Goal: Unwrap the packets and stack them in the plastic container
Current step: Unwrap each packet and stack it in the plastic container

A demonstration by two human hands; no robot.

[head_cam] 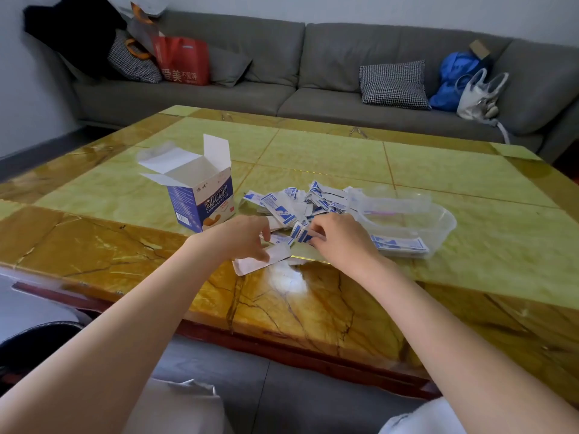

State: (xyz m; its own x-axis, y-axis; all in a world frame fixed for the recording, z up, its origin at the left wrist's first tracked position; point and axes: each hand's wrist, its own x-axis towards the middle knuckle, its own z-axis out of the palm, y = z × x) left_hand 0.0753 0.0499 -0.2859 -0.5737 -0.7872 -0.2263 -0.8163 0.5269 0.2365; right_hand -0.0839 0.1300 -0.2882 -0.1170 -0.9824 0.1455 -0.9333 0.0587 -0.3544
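A loose heap of several blue-and-white packets [294, 202] lies on the table between an opened blue-and-white carton [200, 195] and a clear plastic container [438, 227]. A flat stack of packets [399, 244] lies inside the container at its near side. My left hand [241, 236] pinches a white paper strip [263, 261] at the near edge of the heap. My right hand [338, 239] pinches a small blue-and-white packet [302, 234] just left of the container. The two hands are close together.
The table [313, 308] has a glossy yellow-green and amber marble top with a red wooden near edge. A grey sofa [282, 89] behind it carries cushions, a red bag [183, 61], a blue bag [454, 79] and a white bag. A dark round object [37, 339] sits at lower left.
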